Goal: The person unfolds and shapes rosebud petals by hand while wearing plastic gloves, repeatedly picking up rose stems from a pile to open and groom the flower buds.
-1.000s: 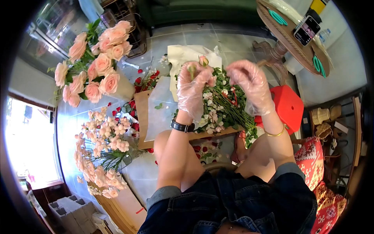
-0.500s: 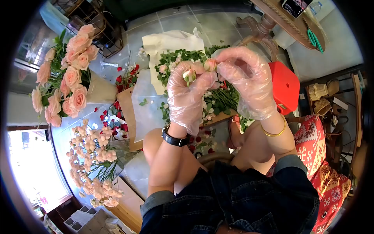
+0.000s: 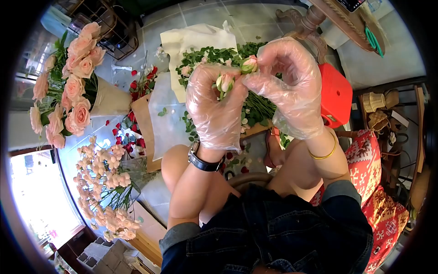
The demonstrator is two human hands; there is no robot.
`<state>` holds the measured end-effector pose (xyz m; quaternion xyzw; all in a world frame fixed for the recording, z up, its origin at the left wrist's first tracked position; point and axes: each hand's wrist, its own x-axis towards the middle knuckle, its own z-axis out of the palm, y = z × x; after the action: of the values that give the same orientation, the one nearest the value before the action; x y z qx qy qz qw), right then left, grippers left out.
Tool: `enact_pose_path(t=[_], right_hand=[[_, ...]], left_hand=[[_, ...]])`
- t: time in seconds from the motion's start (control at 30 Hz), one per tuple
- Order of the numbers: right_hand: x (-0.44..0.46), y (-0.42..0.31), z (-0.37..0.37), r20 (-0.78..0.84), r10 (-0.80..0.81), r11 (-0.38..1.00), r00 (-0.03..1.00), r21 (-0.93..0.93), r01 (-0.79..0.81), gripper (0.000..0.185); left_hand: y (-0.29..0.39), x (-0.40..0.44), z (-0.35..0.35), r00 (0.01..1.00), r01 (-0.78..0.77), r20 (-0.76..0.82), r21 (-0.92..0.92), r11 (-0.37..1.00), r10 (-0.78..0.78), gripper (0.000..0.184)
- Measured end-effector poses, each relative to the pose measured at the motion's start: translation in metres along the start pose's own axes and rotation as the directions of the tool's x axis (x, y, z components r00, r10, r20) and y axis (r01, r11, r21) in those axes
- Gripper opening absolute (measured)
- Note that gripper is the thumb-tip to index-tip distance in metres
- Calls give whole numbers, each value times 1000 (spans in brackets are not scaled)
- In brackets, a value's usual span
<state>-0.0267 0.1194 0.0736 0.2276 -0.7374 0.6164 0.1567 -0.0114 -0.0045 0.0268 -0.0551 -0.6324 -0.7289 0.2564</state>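
Both hands wear clear plastic gloves and are raised over the floor, close together. My left hand (image 3: 212, 107) is closed around a rose; one pale pink bud (image 3: 225, 83) with green sepals shows within the curl of its fingers. A second pink rosebud (image 3: 249, 65) sits between the fingertips of the two hands. The thumb and forefinger of my right hand (image 3: 294, 89) pinch at this bud's edge. What exactly lies between those fingertips is too small to make out. Below the hands lies a leafy bunch of small roses (image 3: 264, 107), partly covered by them.
Large peach roses (image 3: 75, 86) stand in a wrapped bunch at left, above a bunch of smaller peach blooms (image 3: 102, 169). Red petals (image 3: 132, 132) litter the tiles beside brown paper (image 3: 145, 125). A red stool (image 3: 335, 96) and green-handled scissors (image 3: 373, 41) on a table are at right.
The bud between the fingertips has turned, showing more of its green sepals. Both hands have shifted slightly, and the right hand's fingers are more bent. The view has moved a little.
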Motion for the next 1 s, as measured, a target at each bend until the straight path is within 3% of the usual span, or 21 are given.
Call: enact_pose_path(t=[0.17, 0.37, 0.7, 0.77, 0.83, 0.9, 0.93, 1.0], right_hand=[[0, 1, -2, 9, -36, 999, 999, -17, 36, 22], [1, 1, -7, 58, -67, 995, 996, -66, 71, 19], [3, 1, -11, 113, -99, 986, 989, -124, 113, 14], [2, 0, -10, 125, -73, 990, 989, -107, 87, 13], [-1, 0, -5, 88, 87, 981, 992, 167, -101, 11], [-1, 1, -7, 80, 107, 957, 991, 263, -124, 11], [0, 1, -8, 75, 127, 923, 989, 356, -146, 11], [3, 3, -17, 60, 103, 944, 993, 307, -117, 12]], left_hand=[[-1, -3, 1, 1000, 14, -8, -92, 996, -15, 19], [0, -2, -1, 1000, -13, 2, -2, 1000, 13, 19], [-1, -1, 0, 999, -44, 8, -30, 999, 44, 16], [7, -2, 2, 975, 220, 48, -280, 935, -215, 18], [3, -4, -1, 975, 223, 70, -251, 942, -212, 19], [5, -3, -1, 974, 224, 91, -222, 949, -208, 21], [12, -2, 0, 954, 298, 85, -307, 904, -286, 22], [16, -2, -1, 928, 365, 84, -388, 846, -362, 23]])
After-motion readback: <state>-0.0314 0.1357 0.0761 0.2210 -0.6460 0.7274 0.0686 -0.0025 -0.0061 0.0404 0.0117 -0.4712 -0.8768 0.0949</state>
